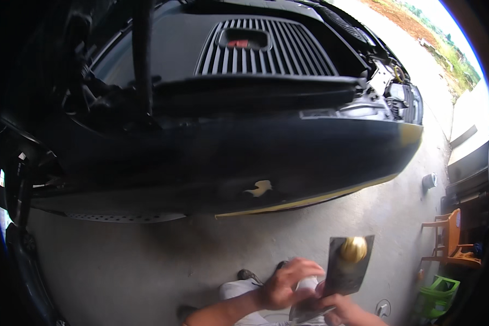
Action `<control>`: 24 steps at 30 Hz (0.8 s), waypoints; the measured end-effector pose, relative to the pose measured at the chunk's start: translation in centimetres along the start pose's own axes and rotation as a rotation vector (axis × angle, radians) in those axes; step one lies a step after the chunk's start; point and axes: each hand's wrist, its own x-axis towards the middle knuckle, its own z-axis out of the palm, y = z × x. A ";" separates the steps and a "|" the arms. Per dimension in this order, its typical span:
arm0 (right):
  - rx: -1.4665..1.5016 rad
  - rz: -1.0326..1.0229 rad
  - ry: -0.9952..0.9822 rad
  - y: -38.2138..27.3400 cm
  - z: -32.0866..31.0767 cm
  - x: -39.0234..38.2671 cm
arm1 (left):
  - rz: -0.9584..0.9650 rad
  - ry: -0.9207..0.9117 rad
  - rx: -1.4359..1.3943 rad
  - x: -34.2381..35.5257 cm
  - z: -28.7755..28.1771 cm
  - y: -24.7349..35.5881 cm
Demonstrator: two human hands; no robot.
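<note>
My right hand (341, 308), low in the view, is closed round a flat grey metal plate (346, 280). A rounded lump of yellow putty (354, 250) sits near the plate's far end. Close to the plate on its left is my left hand (285, 285), its fingers curved and apart and slightly blurred; nothing shows between them. Below the hands lies another dark, flat piece (305, 314); I cannot tell whether it is part of the same plate. Beyond them, a dark car fender (212, 155) bears a small yellowish patch (259, 188) and yellow along its lower edge.
The car's engine cover (152, 46) with a ribbed panel shows above the fender. A dark upright bar (142, 60) crosses the left side. At right stand an orange-brown wooden chair (452, 236), a green plastic stool (439, 296) and a small pale can (429, 181) on the concrete floor (146, 261).
</note>
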 end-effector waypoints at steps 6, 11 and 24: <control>-0.033 -0.285 0.370 9.9 0.3 2.9 | -0.368 0.106 0.961 -13.9 -7.7 -21.5; -0.086 -0.538 0.509 17.4 2.8 3.2 | -0.871 0.250 1.330 -29.1 -12.7 -32.2; -0.043 -0.414 0.465 20.3 5.7 -1.1 | -0.355 0.139 0.896 -23.2 -10.3 -24.9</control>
